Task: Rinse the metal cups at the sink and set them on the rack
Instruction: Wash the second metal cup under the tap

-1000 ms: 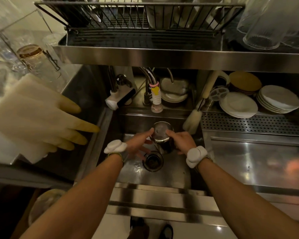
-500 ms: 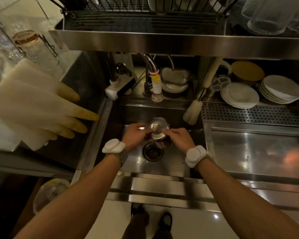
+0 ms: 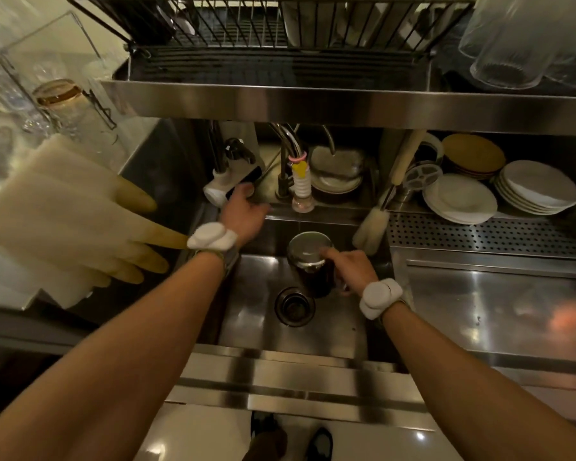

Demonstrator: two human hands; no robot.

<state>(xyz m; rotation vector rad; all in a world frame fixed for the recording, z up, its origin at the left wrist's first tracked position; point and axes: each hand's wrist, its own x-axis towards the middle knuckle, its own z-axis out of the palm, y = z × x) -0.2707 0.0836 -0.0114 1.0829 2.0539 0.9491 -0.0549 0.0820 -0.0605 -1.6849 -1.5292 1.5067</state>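
- Metal cup [image 3: 308,251] held inside sink [image 3: 256,314], just above drain, below spout [image 3: 301,194].
- Right hand [image 3: 351,271]: fingers wrap the cup's side, forefinger over the rim.
- Left hand [image 3: 245,214] at tap lever [image 3: 236,184]; gripping or only touching, can't tell.
- Best: centre cup under spout, open water gently.

The scene was dimly, warmly lit. Glare was seen on the steel counter [image 3: 479,311] and floor [image 3: 213,434]; the sink [image 3: 330,327] was left shadowed. The shelf [image 3: 313,104] edge was bowed by lens distortion.
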